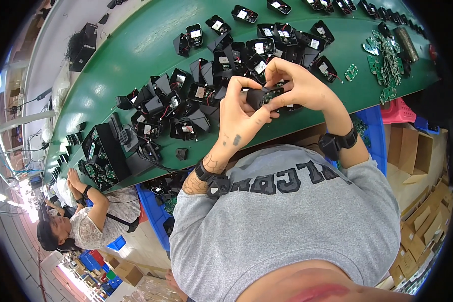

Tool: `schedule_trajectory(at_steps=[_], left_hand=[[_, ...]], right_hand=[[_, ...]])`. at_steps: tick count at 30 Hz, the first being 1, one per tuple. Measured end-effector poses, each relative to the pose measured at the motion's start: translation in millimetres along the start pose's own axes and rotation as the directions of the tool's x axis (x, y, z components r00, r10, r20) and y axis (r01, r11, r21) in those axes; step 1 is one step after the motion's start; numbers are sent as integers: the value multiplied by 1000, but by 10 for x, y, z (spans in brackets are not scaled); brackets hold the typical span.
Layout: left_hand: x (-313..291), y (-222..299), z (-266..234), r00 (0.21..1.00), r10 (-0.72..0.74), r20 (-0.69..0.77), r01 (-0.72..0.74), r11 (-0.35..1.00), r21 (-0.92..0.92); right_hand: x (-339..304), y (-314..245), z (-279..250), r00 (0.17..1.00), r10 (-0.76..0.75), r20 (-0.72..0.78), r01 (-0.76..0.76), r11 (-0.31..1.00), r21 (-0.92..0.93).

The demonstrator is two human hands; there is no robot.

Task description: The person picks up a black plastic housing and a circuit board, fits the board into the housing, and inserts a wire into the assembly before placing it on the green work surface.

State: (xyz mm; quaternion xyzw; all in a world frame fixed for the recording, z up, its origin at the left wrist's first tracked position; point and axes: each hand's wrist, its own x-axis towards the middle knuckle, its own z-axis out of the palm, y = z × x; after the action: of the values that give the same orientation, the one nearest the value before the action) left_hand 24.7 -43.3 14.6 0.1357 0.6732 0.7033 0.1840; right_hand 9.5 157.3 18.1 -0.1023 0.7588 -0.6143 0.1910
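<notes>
Left hand (241, 118) and right hand (304, 88) close together, fingers clamped on a small black plastic housing (255, 98) with a dark green circuit board (273, 94) at its three-o'clock side, above the near edge of the long green desk (136, 43). Relative to it: open black plastic housings (202, 93) spread nine to one o'clock; loose green circuit boards (387, 65), between two and three; black rectangular box (115, 153), eight.

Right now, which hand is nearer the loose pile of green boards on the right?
Right: the right hand is left of the pile, apart from it; the left hand is farther left.
</notes>
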Motion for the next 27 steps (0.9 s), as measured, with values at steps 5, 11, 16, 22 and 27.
schedule_trajectory(at_steps=[5,11,16,22,27], left_hand=[[-83,37,-103,967,-140,212,216,890,-401],[-96,120,-138,981,-148,127,176,951,-256],[-101,217,-148,970,-175,168,209,955,-212],[-27,274,-221,914,-252,317,332,915,-230],[-110,56,-29,976,168,-136,-179,981,-75]], right_hand=[[-124,-79,92,963,-269,24,270,961,-54],[-339,-283,-137,600,-757,260,707,349,-615],[-356,-319,-78,509,-788,347,721,171,-671],[-331,-353,-51,454,-812,366,689,59,-723],[-359,-349,251,822,-530,-206,335,744,-578]])
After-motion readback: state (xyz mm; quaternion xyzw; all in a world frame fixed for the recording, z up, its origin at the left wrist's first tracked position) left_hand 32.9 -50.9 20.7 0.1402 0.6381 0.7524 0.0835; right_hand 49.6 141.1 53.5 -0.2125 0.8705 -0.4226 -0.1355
